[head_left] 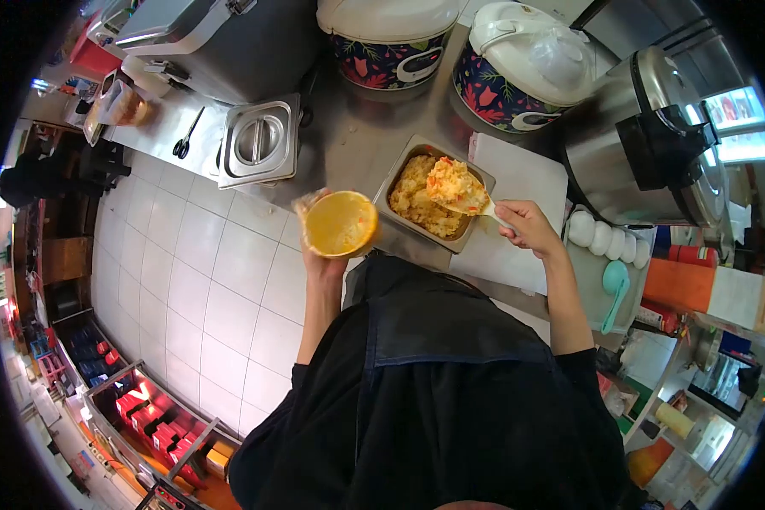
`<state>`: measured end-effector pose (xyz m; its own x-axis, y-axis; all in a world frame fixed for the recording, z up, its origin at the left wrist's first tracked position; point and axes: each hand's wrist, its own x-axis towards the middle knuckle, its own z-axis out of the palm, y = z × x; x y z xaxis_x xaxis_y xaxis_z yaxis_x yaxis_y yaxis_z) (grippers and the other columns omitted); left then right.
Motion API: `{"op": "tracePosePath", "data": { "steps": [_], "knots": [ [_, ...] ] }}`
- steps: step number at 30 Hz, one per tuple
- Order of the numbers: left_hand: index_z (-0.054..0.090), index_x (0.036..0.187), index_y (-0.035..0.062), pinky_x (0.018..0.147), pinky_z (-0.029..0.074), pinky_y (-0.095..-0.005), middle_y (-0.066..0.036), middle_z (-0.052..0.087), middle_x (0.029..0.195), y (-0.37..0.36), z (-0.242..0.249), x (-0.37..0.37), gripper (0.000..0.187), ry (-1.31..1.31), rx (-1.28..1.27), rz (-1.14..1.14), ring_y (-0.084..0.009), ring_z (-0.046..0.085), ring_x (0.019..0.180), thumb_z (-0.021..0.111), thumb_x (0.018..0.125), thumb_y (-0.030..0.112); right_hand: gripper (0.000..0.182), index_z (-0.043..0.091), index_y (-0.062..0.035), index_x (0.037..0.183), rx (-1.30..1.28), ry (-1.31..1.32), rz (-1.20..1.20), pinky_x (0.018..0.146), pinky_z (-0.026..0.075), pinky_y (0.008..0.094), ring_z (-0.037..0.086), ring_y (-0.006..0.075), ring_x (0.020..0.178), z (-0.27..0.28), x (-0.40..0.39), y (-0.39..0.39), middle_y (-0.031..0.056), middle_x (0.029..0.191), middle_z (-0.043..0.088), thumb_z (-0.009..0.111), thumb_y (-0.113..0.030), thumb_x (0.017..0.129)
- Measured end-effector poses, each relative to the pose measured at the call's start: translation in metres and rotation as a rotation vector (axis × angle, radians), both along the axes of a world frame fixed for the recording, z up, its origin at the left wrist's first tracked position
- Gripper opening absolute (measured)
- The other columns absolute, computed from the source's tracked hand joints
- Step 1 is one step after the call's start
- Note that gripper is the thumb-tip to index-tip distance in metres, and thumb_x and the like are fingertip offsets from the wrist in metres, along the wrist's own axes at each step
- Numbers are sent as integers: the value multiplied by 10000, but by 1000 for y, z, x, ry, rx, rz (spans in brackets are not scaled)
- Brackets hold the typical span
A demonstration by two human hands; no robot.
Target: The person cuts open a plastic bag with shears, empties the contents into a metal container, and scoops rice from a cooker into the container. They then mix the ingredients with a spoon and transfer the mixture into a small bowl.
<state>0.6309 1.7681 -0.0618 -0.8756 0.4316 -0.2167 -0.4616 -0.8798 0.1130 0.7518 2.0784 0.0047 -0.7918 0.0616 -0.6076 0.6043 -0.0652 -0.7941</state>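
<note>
My left hand (324, 267) is closed round a yellow bowl (318, 223), tilted so that its inside faces me. Bits of food cling to the bowl's inner wall. In my right hand (527, 228) is the pale handle of a serving spoon (495, 212), fingers wrapped round it. A heap of yellow rice-like food with orange bits (456, 182) sits on the spoon. Directly below is a rectangular steel pan (385, 202) with more of the same food (418, 197) in it. The bowl is just left of the pan, apart from it.
Two flowered rice cookers (391, 61) (495, 85) and a large steel cooker (625, 144) line the counter's back. A white board (518, 166) lies beside the pan. Left are a lidded steel container (257, 140) and scissors (187, 136). A turquoise spoon (614, 285) and white rounded items (599, 238) are right.
</note>
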Motion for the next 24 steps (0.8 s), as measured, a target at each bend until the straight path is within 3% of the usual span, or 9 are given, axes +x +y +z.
{"op": "tracePosePath", "data": {
  "steps": [2,3,6,8,10,12,13,19,24],
  "knots": [
    [526,1086,35,911,430,-453,-136,576,1057,11,4,-18,401,131,-441,-90,-306,528,1062,444,904,384,276,601,-96,1081,-6,30,12,365,241,152,336,3,418,10,-2,2,-58,554,446,527,-284,894],
    [525,1059,8,824,480,-355,-109,592,1003,27,34,-20,395,196,-662,-102,-221,577,956,430,923,366,284,601,-87,1082,6,53,38,379,252,151,342,1,429,14,-4,4,-62,559,447,528,-286,894],
    [531,1031,1,746,483,-278,-82,596,977,64,38,-37,355,360,-859,-207,-143,580,860,433,933,328,278,607,-55,1037,148,157,88,403,313,198,408,49,439,27,-11,-5,-34,560,485,526,-277,891],
    [536,1001,11,716,473,-251,-61,597,963,88,47,-31,302,331,-787,-326,-119,569,828,435,937,289,270,612,-33,991,286,237,101,414,363,246,468,98,439,35,-16,-25,-1,558,522,522,-266,888],
    [525,1010,28,745,470,-282,-79,585,955,106,31,-30,274,223,-716,-268,-147,566,835,412,944,268,236,595,-16,893,1027,451,210,493,443,382,571,270,513,41,-9,-62,110,594,586,491,-227,878],
    [506,1035,36,766,465,-301,-82,574,972,113,31,-24,285,206,-788,-319,-160,558,860,403,945,287,203,573,-34,843,1128,325,237,562,456,466,584,374,617,43,-3,-90,180,654,596,450,-193,872],
    [506,1035,36,766,465,-301,-82,574,972,114,27,-22,285,205,-790,-333,-160,558,860,403,945,287,270,527,-35,1091,1192,319,283,589,476,424,585,345,648,38,1,-97,170,730,582,459,-129,848],
    [481,1101,26,825,454,-341,-114,552,1060,122,19,-18,380,138,-675,-178,-189,538,971,392,939,357,418,413,11,1191,1234,164,301,635,495,430,594,352,744,54,5,-122,220,911,528,451,-52,779],
    [469,1132,15,910,422,-403,-148,538,1111,105,18,-16,477,-122,-482,-441,-267,528,1024,350,933,432,408,413,-33,1213,1221,231,357,646,486,427,593,350,730,65,14,-112,198,895,540,453,-69,808]
  ]
}}
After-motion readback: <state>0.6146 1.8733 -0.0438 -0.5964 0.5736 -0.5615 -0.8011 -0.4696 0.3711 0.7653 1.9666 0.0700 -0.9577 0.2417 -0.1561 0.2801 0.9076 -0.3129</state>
